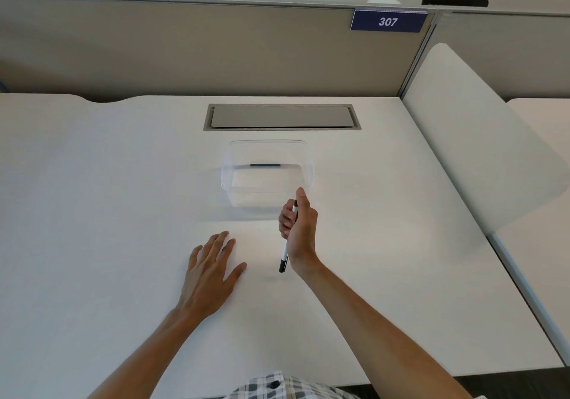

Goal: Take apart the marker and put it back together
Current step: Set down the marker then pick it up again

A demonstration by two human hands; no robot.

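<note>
While my left hand [212, 267] lies flat on the white bench [92, 213] with fingers spread, holding nothing, my right hand [297, 233] curls round the marker [288, 238], lifted just in front of the clear tub [266, 176]. The marker looks whole, dark cap toward me. So I judge the taking apart and the reassembly both remain.

A: where's everything sitting?
B: tub [267, 176] mid-surface [92, 182], hatch [281, 116] behind it, divider [185, 46] at the back. Marker [289, 235] in the right hand [300, 229], just before the tub; left hand [212, 270] flat beside.
</note>
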